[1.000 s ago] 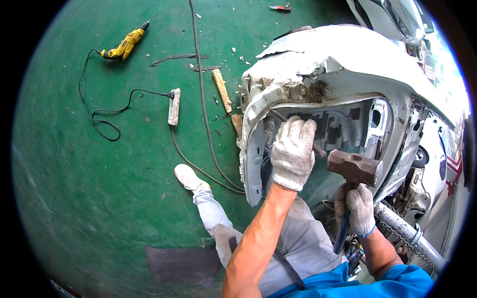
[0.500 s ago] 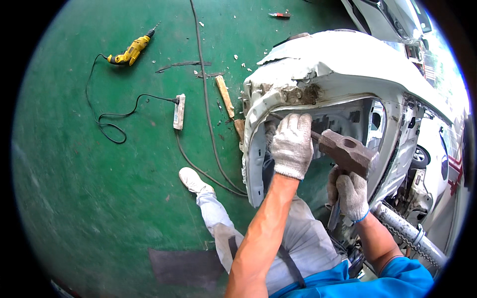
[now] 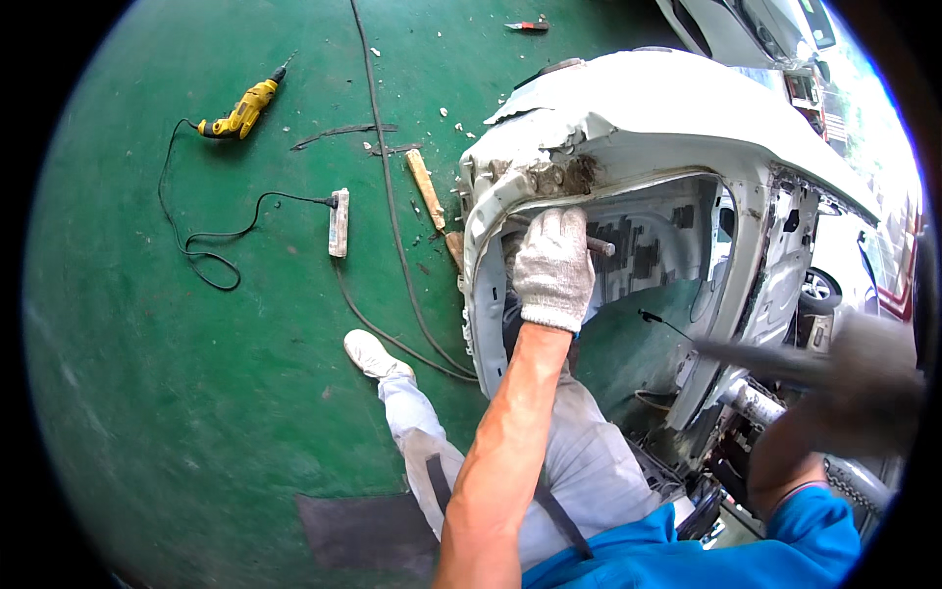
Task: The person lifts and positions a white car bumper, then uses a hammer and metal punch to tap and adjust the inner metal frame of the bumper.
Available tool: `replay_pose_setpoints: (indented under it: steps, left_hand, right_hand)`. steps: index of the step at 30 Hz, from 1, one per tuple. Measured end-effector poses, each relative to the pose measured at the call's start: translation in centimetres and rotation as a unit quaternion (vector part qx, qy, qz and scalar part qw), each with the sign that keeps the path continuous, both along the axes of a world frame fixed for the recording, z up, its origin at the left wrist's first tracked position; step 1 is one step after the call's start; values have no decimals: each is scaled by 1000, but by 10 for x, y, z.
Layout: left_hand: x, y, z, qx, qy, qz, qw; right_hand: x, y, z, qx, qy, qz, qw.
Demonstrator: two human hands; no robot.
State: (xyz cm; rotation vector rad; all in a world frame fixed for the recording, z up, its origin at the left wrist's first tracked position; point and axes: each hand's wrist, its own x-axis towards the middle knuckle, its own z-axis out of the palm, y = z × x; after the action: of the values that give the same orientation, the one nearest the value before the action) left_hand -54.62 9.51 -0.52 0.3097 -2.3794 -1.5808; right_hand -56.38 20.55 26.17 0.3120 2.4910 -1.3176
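Observation:
My left hand (image 3: pixel 554 270), in a pale work glove, is closed around a short metal rod (image 3: pixel 601 246). The rod's rounded end sticks out to the right of the fist, and its other end goes behind the glove toward the frame edge. The fist is inside the window-like opening of a white cut car body section (image 3: pixel 549 191). My right hand (image 3: pixel 863 388) is off to the right, smeared by motion, around a sledgehammer. The hammer's handle (image 3: pixel 760 359) points left toward the opening; its head cannot be made out clearly in the blur.
On the green floor at left lie a yellow power drill (image 3: pixel 238 111), a white power strip (image 3: pixel 339 224) and a long dark cable (image 3: pixel 392 196). Wooden pieces (image 3: pixel 425 187) rest beside the body section. A metal tube (image 3: pixel 756 402) with chain is at right. Another white car (image 3: pixel 746 29) stands behind.
My right hand has swung the sledgehammer away from the rod, out to the right. My left hand stays on the rod. The whole view has shifted slightly.

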Motion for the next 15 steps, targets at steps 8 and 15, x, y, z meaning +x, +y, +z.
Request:
replay_pose_setpoints:
  steps: [8, 15]
  left_hand:
    - [209, -19, -83, -63, -287, -109, 950]
    - [175, -11, -38, -2, -172, -43, 984]
  right_hand:
    - [113, 25, -101, 47, -301, -103, 947]
    - [110, 32, -120, 31, -365, -112, 924]
